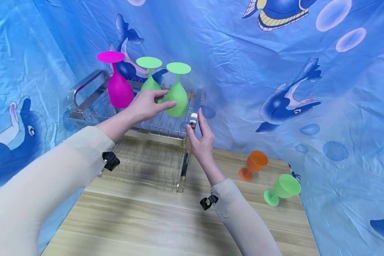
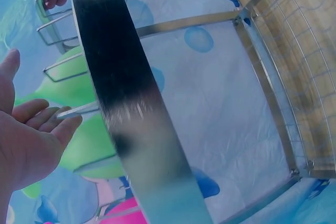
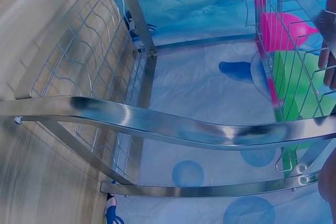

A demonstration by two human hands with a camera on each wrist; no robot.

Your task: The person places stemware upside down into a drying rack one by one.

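Observation:
A two-tier metal dish rack (image 1: 147, 134) carries a magenta goblet (image 1: 120, 92) and two green goblets upside down on its top tier. My left hand (image 1: 144, 106) reaches over the tier, fingers loosely extended, overlapping the left green goblet (image 1: 150, 84). Its thumb and fingertips are right at the bowl of the right green goblet (image 1: 178, 97). In the left wrist view, that hand (image 2: 31, 140) shows a gap between thumb and fingers. My right hand (image 1: 203, 140) holds the rack's right end, thumb and fingers on either side of the metal rail (image 1: 193, 119).
An orange goblet (image 1: 256, 161) and another green goblet (image 1: 286, 186) stand upright at the right of the wooden table (image 1: 147, 220). The rack's lower tier (image 1: 144, 163) is wire mesh. A blue curtain (image 1: 236, 71) with dolphin pictures hangs behind.

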